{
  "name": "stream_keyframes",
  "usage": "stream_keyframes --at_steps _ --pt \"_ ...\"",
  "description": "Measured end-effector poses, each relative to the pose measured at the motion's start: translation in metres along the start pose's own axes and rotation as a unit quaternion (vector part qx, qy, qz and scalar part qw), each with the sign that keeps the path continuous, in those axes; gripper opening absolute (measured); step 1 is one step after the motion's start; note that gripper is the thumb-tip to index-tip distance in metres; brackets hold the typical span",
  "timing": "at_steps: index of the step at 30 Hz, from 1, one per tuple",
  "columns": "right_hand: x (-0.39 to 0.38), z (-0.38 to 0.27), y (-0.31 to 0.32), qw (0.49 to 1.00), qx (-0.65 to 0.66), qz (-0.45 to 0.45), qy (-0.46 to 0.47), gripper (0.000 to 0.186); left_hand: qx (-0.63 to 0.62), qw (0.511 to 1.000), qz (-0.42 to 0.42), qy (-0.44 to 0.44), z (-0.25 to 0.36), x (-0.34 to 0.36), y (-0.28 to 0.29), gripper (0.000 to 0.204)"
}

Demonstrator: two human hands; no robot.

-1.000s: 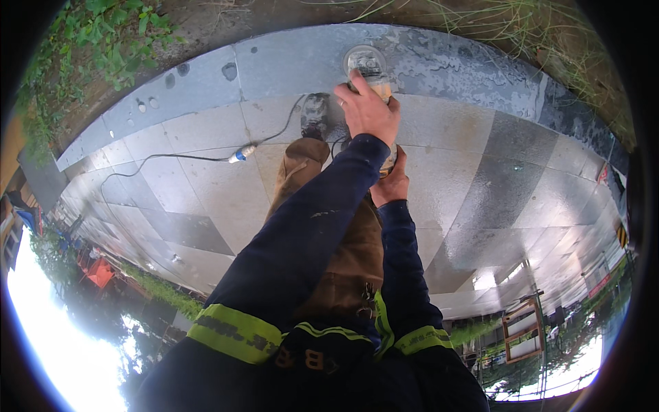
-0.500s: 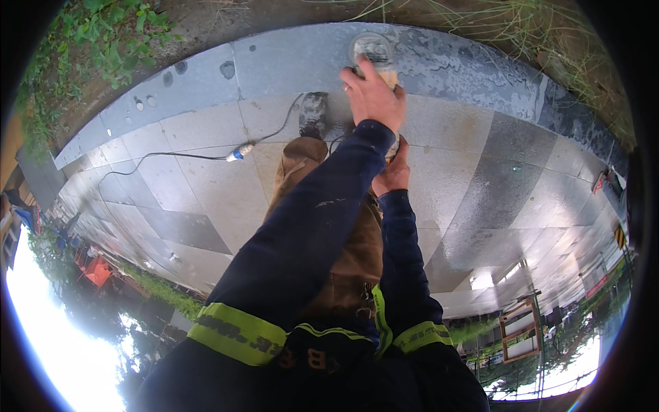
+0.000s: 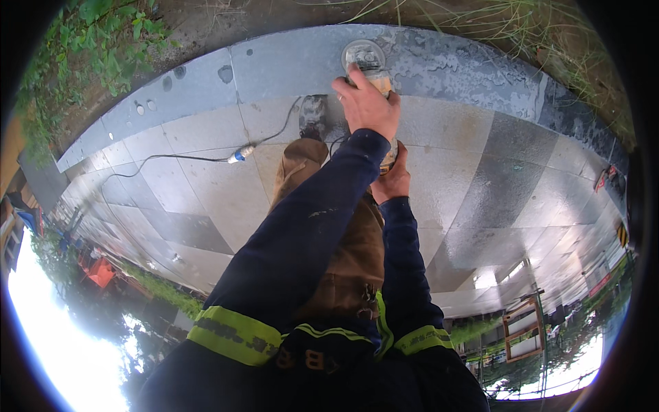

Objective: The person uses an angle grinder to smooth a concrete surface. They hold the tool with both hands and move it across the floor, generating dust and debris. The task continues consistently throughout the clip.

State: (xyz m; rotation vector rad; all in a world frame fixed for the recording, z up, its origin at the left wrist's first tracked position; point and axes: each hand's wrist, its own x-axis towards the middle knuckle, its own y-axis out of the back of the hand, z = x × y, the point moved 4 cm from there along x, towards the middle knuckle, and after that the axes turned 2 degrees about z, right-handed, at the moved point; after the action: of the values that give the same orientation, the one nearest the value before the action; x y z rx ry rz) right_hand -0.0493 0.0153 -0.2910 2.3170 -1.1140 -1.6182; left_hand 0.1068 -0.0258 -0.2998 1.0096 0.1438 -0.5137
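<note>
My left hand (image 3: 368,104) grips the front of a small angle grinder (image 3: 379,81), reaching far out ahead of me. The grinder's round disc (image 3: 363,53) rests against the wet grey kerb stone (image 3: 473,65). My right hand (image 3: 392,181) holds the tool's rear end, just behind and below the left hand. Both arms are in dark blue sleeves with yellow reflective bands. A black cable (image 3: 274,134) runs left from the tool to a blue plug connector (image 3: 239,154).
My boot (image 3: 314,115) and brown trouser leg (image 3: 299,172) stand on pale and dark grey paving slabs (image 3: 480,185). Soil, grass and weeds (image 3: 82,48) lie beyond the kerb. An orange object (image 3: 100,272) and a wooden frame (image 3: 524,334) sit at the paving's near edges.
The grinder and both hands have shifted slightly farther out along the kerb stone. The grip of each hand is unchanged.
</note>
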Motion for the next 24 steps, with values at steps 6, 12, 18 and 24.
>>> stream_keyframes --at_steps 6,12,18,24 --pt "0.002 -0.012 0.004 0.994 0.054 0.031 0.095 0.085 0.016 0.999 0.017 -0.033 0.006 0.003 0.000 0.080" --pt "0.005 -0.007 0.005 0.999 0.028 0.014 0.044 0.086 0.008 1.000 -0.018 0.010 0.005 0.005 -0.002 0.079" --pt "0.006 -0.009 0.005 0.999 0.018 0.014 0.042 0.088 0.013 1.000 0.009 -0.022 0.009 0.006 0.000 0.081" --pt "0.004 -0.010 0.012 0.998 -0.004 0.040 0.040 0.087 -0.010 0.999 -0.010 -0.032 0.013 0.003 -0.004 0.079"
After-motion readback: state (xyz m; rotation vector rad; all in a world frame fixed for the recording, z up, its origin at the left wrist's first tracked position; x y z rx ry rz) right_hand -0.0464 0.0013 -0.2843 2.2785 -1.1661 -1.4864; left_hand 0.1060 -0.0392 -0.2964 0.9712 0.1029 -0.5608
